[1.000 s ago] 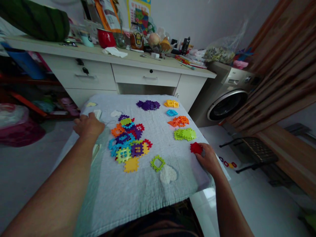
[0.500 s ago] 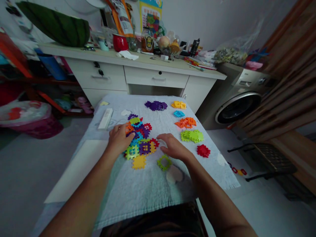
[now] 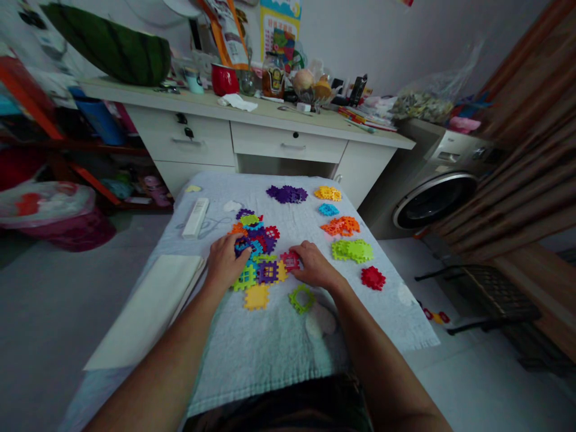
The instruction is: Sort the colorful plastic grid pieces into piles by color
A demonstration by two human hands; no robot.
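Observation:
Mixed plastic interlocking tiles with toothed edges lie in a loose pile at the table's middle, among them a purple window tile (image 3: 267, 272), a green window tile (image 3: 245, 278) and a plain yellow tile (image 3: 256, 297). My left hand (image 3: 226, 259) rests on the pile's left side, thumb and fingers apart over blue tiles (image 3: 257, 247). At the right edge of the pile, my right hand (image 3: 311, 264) pinches a red window tile (image 3: 290, 260) between thumb and fingers. Just below it lies a green ring-shaped tile (image 3: 301, 299).
Single-colour groups stand to the right and back: purple (image 3: 287, 194), yellow (image 3: 328, 193), blue (image 3: 328, 209), orange (image 3: 341, 226), green (image 3: 352, 251) and red (image 3: 373, 278). A white box (image 3: 196, 218) and folded pale cloth (image 3: 144, 312) lie left. Behind is a cluttered desk (image 3: 288, 123).
My right hand has closed on the red window tile and drawn it slightly right, out from the pile's edge. My left hand stays on the pile. The view has shifted slightly.

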